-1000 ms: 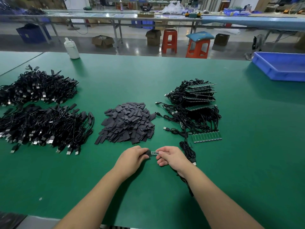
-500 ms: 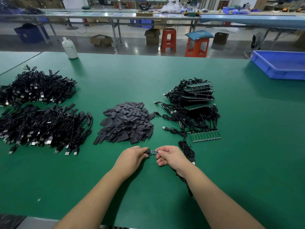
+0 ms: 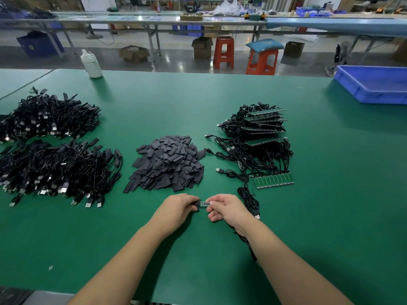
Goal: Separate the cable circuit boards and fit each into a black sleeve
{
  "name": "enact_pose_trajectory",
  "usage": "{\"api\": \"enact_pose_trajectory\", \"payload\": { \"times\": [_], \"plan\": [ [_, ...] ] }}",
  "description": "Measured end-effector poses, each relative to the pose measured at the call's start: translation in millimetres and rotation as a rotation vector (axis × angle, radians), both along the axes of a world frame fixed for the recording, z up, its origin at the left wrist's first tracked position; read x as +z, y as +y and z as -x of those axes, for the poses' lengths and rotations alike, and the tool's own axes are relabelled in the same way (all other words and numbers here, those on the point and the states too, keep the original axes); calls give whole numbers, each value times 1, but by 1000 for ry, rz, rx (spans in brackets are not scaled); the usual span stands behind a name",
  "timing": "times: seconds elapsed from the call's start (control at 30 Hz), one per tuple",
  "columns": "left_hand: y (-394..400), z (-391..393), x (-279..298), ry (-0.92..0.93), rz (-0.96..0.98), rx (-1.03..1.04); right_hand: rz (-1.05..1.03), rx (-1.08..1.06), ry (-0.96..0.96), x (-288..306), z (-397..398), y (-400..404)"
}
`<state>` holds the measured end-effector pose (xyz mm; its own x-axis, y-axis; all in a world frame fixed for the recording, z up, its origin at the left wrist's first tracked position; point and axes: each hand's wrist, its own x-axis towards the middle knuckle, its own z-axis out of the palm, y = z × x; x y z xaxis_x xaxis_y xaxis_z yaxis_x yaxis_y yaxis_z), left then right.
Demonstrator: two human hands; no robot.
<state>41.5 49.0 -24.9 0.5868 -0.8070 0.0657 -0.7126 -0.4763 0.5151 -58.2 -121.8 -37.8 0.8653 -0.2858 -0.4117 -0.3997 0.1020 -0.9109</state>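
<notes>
Low over the green table, my left hand [image 3: 179,205] pinches a black sleeve [image 3: 196,203] by its left end. My right hand [image 3: 226,208] pinches a small circuit board [image 3: 204,203] whose left end sits at the sleeve's mouth; its black cable [image 3: 248,199] trails under my right wrist. Beyond my hands lies a pile of loose black sleeves [image 3: 167,164]. To the right is a heap of cables with joined green board strips [image 3: 262,128], and one strip of several boards [image 3: 274,180] lies flat near its front.
Two heaps of black cables [image 3: 55,168] with plugs fill the left side. A white bottle [image 3: 91,63] stands at the far edge. A blue bin [image 3: 374,83] sits at the far right. Stools and benches stand beyond the table.
My hands have stayed almost in place, pressed a little closer together, with the board a bit further into the sleeve.
</notes>
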Motion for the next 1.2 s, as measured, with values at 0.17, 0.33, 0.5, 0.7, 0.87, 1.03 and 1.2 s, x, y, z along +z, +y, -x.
{"api": "enact_pose_trajectory", "payload": {
  "times": [0.17,0.33,0.5,0.7,0.87,1.03,1.2],
  "plan": [
    [-1,0,3,-50,-23,-18,-31,-4,-14,0,1,-1],
    [-5,4,4,-15,-13,13,-48,-8,-24,-1,1,-2],
    [-5,7,5,4,-30,-9,-52,-12,-30,-2,1,-2],
    [-9,9,8,21,-15,55,-39,-1,-28,0,2,-1],
    [-8,8,9,67,5,97,-28,3,-22,0,2,-1],
    [-6,6,8,63,12,99,-23,5,-17,0,2,0],
    [-5,5,7,47,10,97,-10,11,-25,1,2,1]
  ]
}}
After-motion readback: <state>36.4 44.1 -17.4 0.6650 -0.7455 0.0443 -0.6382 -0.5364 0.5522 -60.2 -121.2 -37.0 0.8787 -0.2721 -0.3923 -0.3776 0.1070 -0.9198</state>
